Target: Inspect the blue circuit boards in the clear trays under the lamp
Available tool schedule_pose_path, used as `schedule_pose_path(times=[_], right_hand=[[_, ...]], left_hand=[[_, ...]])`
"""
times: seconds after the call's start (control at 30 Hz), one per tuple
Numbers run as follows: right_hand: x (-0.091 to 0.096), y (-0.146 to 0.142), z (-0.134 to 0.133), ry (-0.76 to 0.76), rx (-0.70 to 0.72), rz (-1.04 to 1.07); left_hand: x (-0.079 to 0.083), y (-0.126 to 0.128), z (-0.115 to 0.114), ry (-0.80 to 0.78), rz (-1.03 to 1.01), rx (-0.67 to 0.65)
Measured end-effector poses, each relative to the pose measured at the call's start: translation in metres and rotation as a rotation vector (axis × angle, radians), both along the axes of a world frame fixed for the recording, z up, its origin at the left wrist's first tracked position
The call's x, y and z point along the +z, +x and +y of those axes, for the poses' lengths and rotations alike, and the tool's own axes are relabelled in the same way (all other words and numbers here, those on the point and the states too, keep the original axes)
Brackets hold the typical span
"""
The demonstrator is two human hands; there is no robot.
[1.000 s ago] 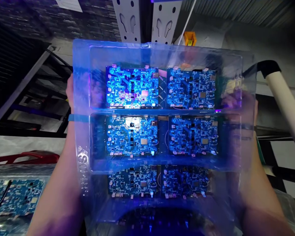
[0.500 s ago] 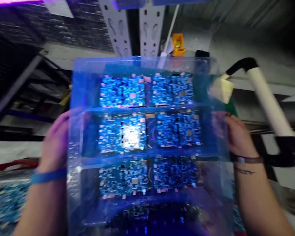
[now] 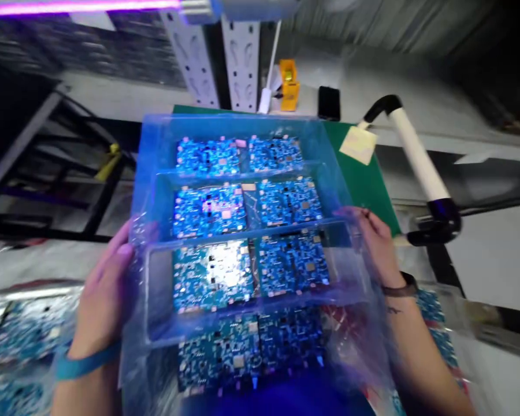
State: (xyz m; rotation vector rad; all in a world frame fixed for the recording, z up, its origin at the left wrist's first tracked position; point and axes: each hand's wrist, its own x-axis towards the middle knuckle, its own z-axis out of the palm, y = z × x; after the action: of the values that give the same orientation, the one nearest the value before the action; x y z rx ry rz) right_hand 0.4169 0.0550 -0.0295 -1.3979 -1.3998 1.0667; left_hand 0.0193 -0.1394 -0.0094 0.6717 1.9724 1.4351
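Head camera: a clear plastic tray (image 3: 156, 150) carries blue circuit boards (image 3: 210, 208) in pairs, row behind row, and is held up over the near-left side of the green mat (image 3: 366, 185). The left hand (image 3: 104, 283) clasps the tray's left rim, fingers (image 3: 123, 248) curled against its wall. The right hand (image 3: 379, 242) grips the right rim, fingers closed on it. The tray spans the gap between both palms.
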Motion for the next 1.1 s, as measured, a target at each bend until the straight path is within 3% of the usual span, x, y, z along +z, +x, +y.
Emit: schedule_pose_path(times=[0.17, 0.43, 0.53, 0.73, 0.97, 1.1], right_hand=[[-0.013, -0.007, -0.002, 0.026, -0.091, 0.033], [-0.009, -0.013, -0.006, 0.103, -0.165, -0.026], [-0.007, -0.015, -0.006, 0.101, -0.147, 0.035], [0.005, -0.026, 0.002, 0.002, -0.175, 0.202], [-0.005, -0.044, 0.021, 0.040, -0.109, 0.172], [-0.015, -0.046, 0.024, 0.064, -0.112, 0.179]], left_hand=[[-0.005, 0.004, 0.005, 0.058, -0.079, 0.042], [-0.012, 0.004, 0.004, 0.113, -0.242, 0.041], [-0.004, 0.009, 0.007, 0.161, -0.300, 0.007], [0.027, 0.004, 0.029, 0.193, -0.318, 0.005], [-0.002, -0.032, 0.050, 0.231, -0.234, -0.059], [-0.002, -0.032, 0.046, 0.136, -0.283, 0.032]])
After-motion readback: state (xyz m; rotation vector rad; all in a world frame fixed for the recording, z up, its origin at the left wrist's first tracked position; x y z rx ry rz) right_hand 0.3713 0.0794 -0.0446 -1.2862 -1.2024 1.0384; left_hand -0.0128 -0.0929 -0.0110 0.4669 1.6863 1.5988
